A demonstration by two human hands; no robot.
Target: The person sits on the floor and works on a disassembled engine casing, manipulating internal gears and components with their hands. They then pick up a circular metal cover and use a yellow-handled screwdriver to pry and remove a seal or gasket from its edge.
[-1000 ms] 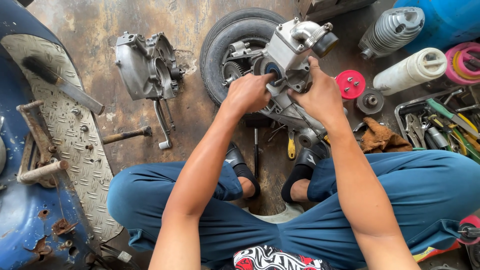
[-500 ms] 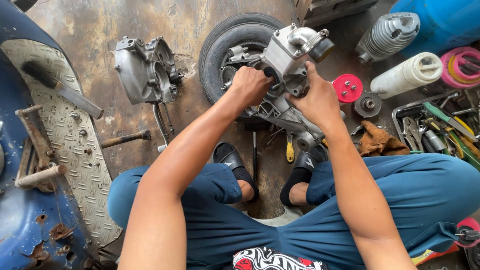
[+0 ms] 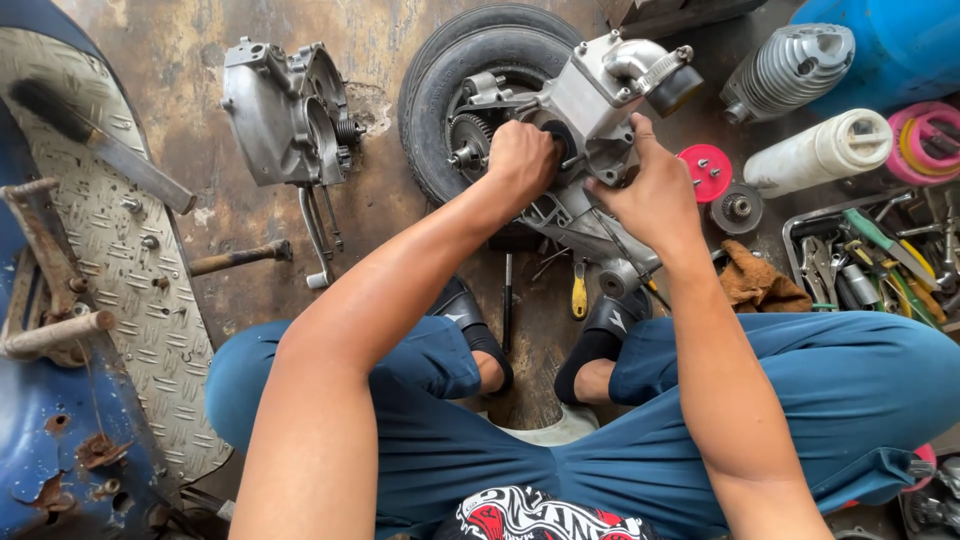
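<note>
The person is sitting on the stained floor [image 3: 300, 240] with knees spread, and both hands are working on the grey engine block [image 3: 590, 110] that is lying just in front of the feet, against the small black tyre [image 3: 440, 70]. The left hand [image 3: 520, 160] is closed into a fist over the round opening on the side of the block; the fingers are curling around something there, but what it is I cannot tell, because the hand is covering it. The right hand [image 3: 655, 195] is lying half open on the lower right part of the block, thumb pointing up along the casing, and it is pressing or steadying more than gripping. The long axis of the engine is running diagonally, from the upper right end with the round intake down toward the sandals [image 3: 470, 320], so the block is lying straight ahead of both hands, and the left hand is reaching a little farther in. A separate crankcase cover [image 3: 280, 110] is lying well apart to the left, and a tray of tools [image 3: 880, 260] is standing near the right knee.
</note>
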